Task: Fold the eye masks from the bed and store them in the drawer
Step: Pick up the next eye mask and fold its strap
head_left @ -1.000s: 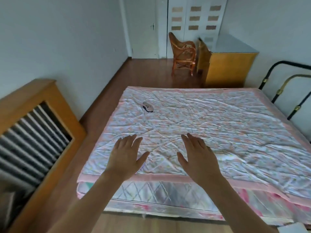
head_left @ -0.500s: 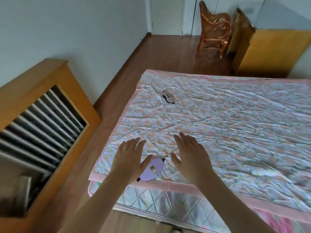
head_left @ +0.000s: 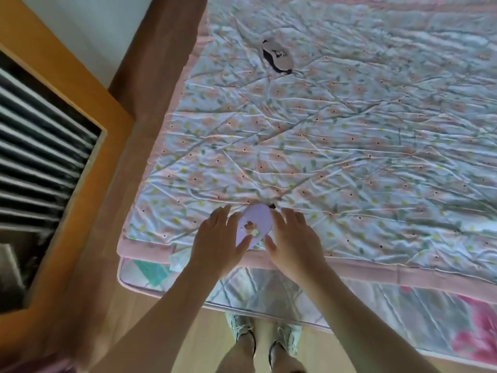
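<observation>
A lilac eye mask (head_left: 254, 223) with a small flower print lies near the front left corner of the bed (head_left: 349, 157), which has a floral quilt. My left hand (head_left: 217, 238) rests flat against the mask's left side, its thumb lying over the lower edge. On the other side my right hand (head_left: 293, 238) touches the mask's right edge, fingers spread. Neither hand grips the mask. Farther back on the quilt lies a second eye mask (head_left: 277, 56), pinkish grey with a black strap. No drawer is in view.
A wooden frame with dark slats (head_left: 67, 184) stands to the left of the bed, across a strip of brown floor (head_left: 150, 76). My feet in light shoes (head_left: 266, 335) are at the bed's front edge. The quilt's pink border (head_left: 376, 273) runs along the front.
The view has tilted down and closer to the bed. The lilac mask came into view between my hands, and both hands have closed in against its sides.
</observation>
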